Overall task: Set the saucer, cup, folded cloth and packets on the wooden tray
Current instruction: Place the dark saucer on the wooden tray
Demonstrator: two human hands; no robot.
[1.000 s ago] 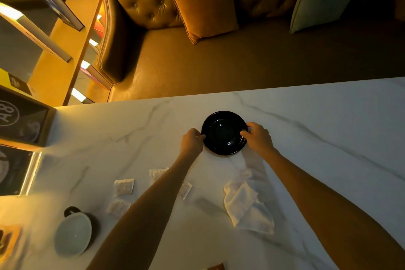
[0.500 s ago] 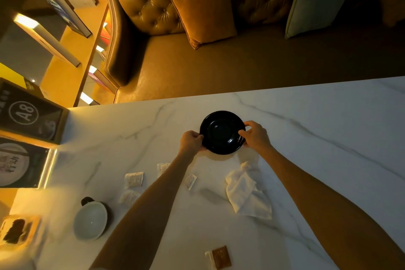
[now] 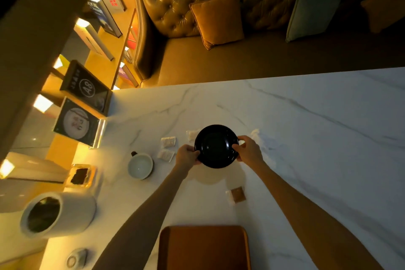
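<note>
1. The room is dim and warm-lit: a tufted leather sofa with an orange cushion and a pale cushion stands behind a white marble desk.
2. The left hand and the right hand hold a black saucer between them — the fingers of each hand are closed on its rim, one hand at each side. A soft shadow lies on the desk under the saucer, which seems lifted above the surface.
3. The wooden tray lies at the near edge of the desk, between the two forearms, with nothing on it.
4. The cup stands upright on the desk, to the left of the left hand, its dark handle pointing away from the person.
5. Two pale packets lie beside each other between the cup and the saucer; a third one shows just behind the saucer's left rim.
6. A packet with a brown face lies on the desk between the saucer and the tray.
7. The white cloth is mostly hidden behind the right hand — only a crumpled part shows.
8. At the left, a white cylindrical pot and a sign marked A8 stand near the shelves.
</note>
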